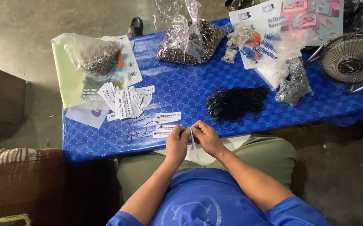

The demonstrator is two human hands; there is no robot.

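Pinching one white paper tag (193, 140) between left hand (177, 141) and right hand (206, 138), both closed on it, just off the near edge of the blue tabletop (189, 90), over the lap. Keeping the tag flat and fingertips near its end, probably for threading a cord. Finished tags (166, 124) with cords lying just ahead. Black cord bundle (236, 102) sitting near the right hand. Loose tag pile (125, 100), bags of metal rings (189, 39) and fan (351, 58) crowding the far side, well apart.
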